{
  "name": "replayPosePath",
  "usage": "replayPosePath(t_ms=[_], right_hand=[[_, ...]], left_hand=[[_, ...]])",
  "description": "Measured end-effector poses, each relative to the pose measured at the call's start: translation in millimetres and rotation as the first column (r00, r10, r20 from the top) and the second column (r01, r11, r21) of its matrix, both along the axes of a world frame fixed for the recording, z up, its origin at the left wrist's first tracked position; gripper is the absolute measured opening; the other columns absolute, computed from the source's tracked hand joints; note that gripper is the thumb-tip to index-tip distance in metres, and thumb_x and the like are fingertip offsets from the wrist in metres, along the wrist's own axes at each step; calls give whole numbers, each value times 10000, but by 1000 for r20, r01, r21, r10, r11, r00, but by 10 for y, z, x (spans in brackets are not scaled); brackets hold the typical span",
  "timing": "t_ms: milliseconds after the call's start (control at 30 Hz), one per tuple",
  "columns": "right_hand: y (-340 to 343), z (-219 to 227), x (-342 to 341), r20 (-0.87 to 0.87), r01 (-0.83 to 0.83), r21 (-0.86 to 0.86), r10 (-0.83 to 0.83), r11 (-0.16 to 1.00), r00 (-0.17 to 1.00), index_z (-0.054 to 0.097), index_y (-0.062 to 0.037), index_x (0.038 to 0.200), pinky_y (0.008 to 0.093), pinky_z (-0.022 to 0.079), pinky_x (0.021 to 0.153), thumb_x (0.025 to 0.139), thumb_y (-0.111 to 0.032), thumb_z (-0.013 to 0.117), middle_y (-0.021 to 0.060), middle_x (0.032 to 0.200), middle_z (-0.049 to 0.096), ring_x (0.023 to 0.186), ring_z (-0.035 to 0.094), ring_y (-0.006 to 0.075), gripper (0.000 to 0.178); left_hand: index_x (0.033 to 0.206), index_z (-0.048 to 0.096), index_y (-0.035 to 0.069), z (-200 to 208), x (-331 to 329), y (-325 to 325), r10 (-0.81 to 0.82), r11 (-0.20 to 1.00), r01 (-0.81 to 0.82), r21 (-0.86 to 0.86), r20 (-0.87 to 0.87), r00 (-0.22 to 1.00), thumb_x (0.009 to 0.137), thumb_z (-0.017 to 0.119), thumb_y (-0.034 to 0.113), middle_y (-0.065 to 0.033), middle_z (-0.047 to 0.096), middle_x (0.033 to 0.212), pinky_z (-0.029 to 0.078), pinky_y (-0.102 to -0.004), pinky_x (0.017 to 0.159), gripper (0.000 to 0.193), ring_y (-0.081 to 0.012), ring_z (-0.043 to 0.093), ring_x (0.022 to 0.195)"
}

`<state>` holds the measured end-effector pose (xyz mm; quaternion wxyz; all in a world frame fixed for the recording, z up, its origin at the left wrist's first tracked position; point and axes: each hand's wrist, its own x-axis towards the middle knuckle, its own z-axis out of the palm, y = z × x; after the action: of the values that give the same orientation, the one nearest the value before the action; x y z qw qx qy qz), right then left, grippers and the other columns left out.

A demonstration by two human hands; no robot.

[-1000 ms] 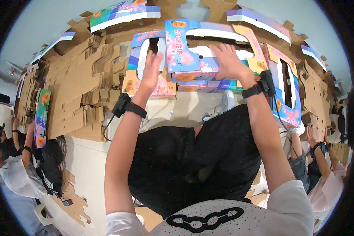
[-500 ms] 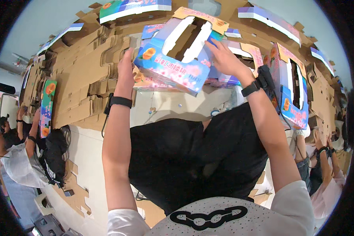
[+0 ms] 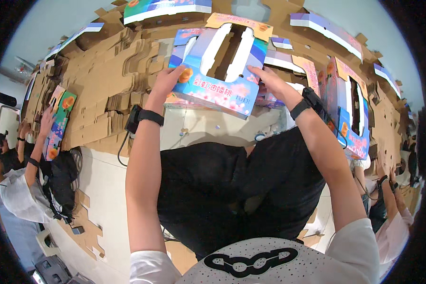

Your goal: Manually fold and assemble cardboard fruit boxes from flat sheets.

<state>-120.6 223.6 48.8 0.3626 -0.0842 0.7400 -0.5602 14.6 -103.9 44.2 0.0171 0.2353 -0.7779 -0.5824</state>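
Note:
A printed cardboard fruit box point(image 3: 221, 81), blue and pink with peach and blossom pictures, stands in front of me with a long slot in its top. Through the slot its bare brown inside shows between white flaps. My left hand point(image 3: 166, 84) grips its near left corner, thumb over the printed face. At the near right side my right hand point(image 3: 276, 86) holds it, with the thumb against the side and the other fingers partly hidden. Beneath and beside this box are other printed boxes, one with an orange edge point(image 3: 304, 66) just beyond my right hand.
Another printed box point(image 3: 349, 111) stands at the right. Stacks of flat brown cardboard point(image 3: 99, 80) spread across the left. Printed sheets point(image 3: 168, 10) lie along the far side. A co-worker at the left handles a green printed piece point(image 3: 59, 120); another person's hands point(image 3: 388, 177) are at the right.
My left hand has moved from beside the box onto its near left corner. The box has turned straighter and shifted slightly right. My right hand has slid nearer along its side.

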Motion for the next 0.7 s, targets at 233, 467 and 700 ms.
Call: replayPosePath(t_ms=[233,467,700], right_hand=[[74,-37,-125,154,119,-110,-101,987,983,639,-163,1167,364,404,941,777,-550,751,17,1096,653,1022,583,172,561],[-46,182,0,212,140,-133,-110,981,971,629,-157,1098,398,402,948,773,-522,738,29,1078,650,1038,578,172,500],[-51,231,210,198,109,-84,-91,990,976,569,-121,1277,439,379,948,728,-670,674,95,1222,574,1120,509,224,783]], left_hand=[[1183,667,-63,-17,75,75,-109,992,111,-55,33,993,882,688,531,-101,694,1044,495,-306,827,666,-172,636,909],[1215,603,-105,-96,97,-117,-47,995,51,-91,40,998,869,703,539,-131,695,1076,504,-314,856,737,-182,647,960],[1255,568,-78,144,56,265,-73,861,83,-502,39,997,848,674,547,-238,683,1108,516,-389,882,754,-347,674,1001]])
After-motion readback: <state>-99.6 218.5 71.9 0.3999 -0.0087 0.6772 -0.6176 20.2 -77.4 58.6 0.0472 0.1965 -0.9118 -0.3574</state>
